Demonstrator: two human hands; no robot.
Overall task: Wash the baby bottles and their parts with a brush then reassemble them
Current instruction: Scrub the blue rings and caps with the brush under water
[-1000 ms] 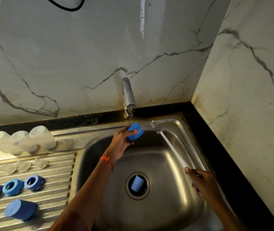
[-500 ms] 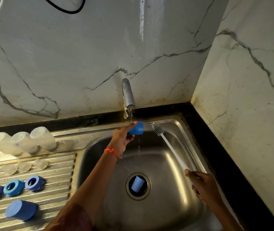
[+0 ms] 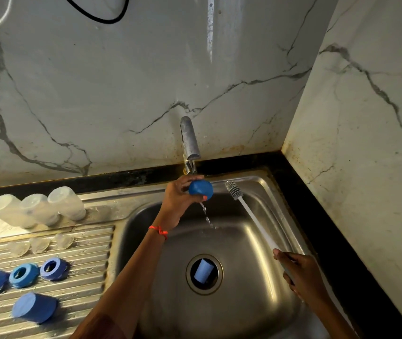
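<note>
Veined marble walls meet in a corner behind a steel sink (image 3: pixel 136 216), with a ribbed steel surface (image 3: pixel 87 255) at the left of the frame. At centre, the left hand (image 3: pixel 179 200) holds a blue cap (image 3: pixel 201 190) right under the tap (image 3: pixel 190 140), fingers curled round its side and thumb across the top. A thin trickle of water falls from it into the basin. At lower right, the right hand (image 3: pixel 302 277) has its fingers wrapped round the white handle of the bottle brush (image 3: pixel 234 190). The bristle head points up toward the basin's far rim, just beside the cap but apart from it.

A second blue cap (image 3: pixel 203 274) lies in the drain opening. On the ribbed surface at left lie three clear bottles (image 3: pixel 36 209) on their sides, three clear nipples (image 3: pixel 39 244), three blue collar rings (image 3: pixel 23 275) and another blue cap (image 3: pixel 34 308).

This looks like rinsing one cap, with reassembly not yet begun. The cap is likely light, stiff plastic and slick when wet, so a grip round its side wall, as now, seems safest. The nipples look soft and would fold under a hard pinch; their base flange is the better hold. The bottles appear light and prone to rolling, and are best taken round the body. The cap in the drain could be awkward to fish out.
</note>
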